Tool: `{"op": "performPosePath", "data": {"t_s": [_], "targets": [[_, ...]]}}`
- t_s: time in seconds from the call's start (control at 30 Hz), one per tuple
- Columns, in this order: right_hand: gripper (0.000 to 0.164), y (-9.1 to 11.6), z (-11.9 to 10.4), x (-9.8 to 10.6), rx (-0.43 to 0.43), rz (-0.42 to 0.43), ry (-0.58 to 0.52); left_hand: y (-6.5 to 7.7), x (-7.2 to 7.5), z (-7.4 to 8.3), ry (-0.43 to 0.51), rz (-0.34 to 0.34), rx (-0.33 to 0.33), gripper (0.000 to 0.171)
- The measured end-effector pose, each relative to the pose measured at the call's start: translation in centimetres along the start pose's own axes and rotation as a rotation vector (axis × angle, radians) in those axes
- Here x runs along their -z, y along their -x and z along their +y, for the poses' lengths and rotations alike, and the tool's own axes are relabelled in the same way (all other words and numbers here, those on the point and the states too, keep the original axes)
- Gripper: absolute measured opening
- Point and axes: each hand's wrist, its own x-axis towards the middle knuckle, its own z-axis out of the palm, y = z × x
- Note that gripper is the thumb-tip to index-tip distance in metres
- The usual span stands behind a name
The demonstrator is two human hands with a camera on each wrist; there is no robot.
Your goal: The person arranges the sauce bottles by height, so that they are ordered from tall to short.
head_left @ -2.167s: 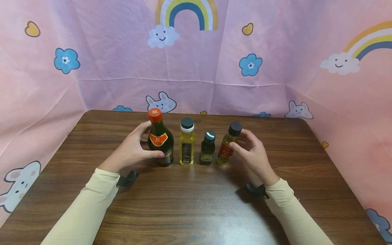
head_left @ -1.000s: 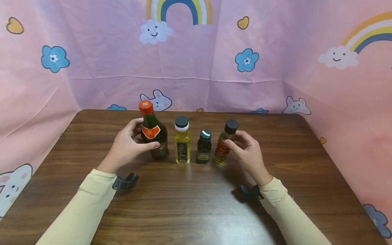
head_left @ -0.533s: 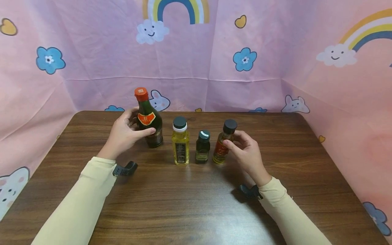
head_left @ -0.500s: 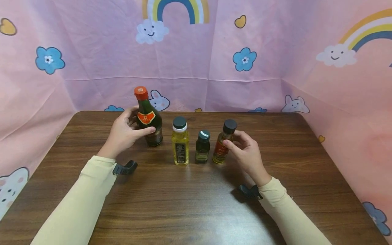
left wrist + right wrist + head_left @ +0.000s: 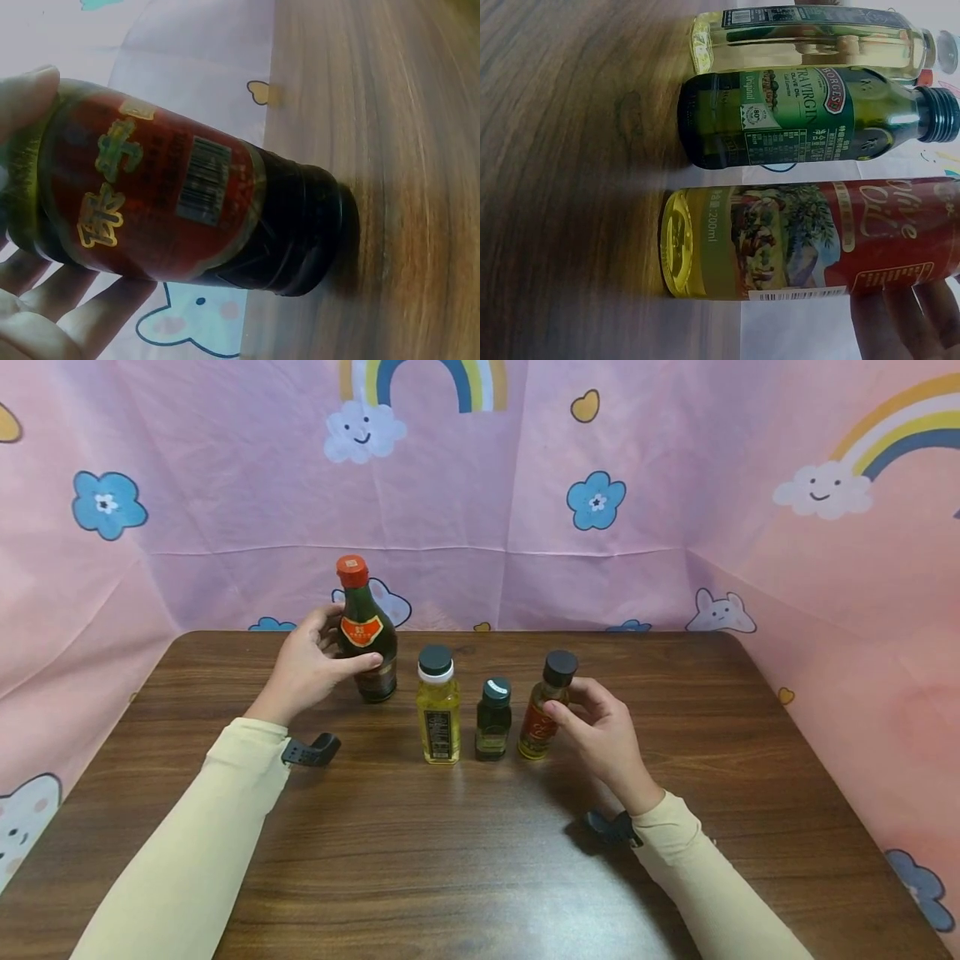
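A pink-and-lilac backdrop (image 5: pixel 457 493) printed with rainbows and rabbits fills the upper half of the head view, above a wood-grain table (image 5: pixel 450 860). Left of centre, the left hand (image 5: pixel 302 670) clamps thumb and fingers around the tallest bottle, a dark, red-capped one (image 5: pixel 367 632). Over the past two seconds it has moved up the frame, out of line with the others and toward the table's far edge; whether its base touches the wood is unclear. At mid-frame stands a clear square bottle of yellow oil (image 5: pixel 438 710), unheld. Right of centre, the right hand (image 5: pixel 611 739) grips a red-labelled 200 ml olive oil bottle (image 5: pixel 537 723) between thumb and fingers, its place in the row little changed. Between those two stands the smallest, a green Borges extra virgin olive oil bottle (image 5: pixel 492 723). The shift suggests the bottles are being repositioned one at a time.
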Motion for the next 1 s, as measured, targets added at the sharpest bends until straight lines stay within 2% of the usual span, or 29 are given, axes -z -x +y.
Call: {"op": "performPosePath", "data": {"t_s": [0.33,0.6,0.77,1.0], "targets": [[0.030,0.0,0.0,-0.4,-0.013,-0.015,-0.012,-0.1,0.4,-0.8,0.036,-0.004,0.019,0.091],[0.030,0.0,-0.1,-0.2,-0.017,-0.012,0.001,-0.3,0.4,-1.0,-0.038,-0.069,-0.006,0.092],[0.030,-0.1,-0.1,-0.1,-0.009,-0.015,0.011,-0.4,0.1,-1.4,0.006,-0.075,-0.030,0.088],[0.030,-0.1,0.0,0.1,-0.016,-0.012,0.015,-0.4,-0.3,-1.7,0.039,-0.079,-0.021,0.092]]}}
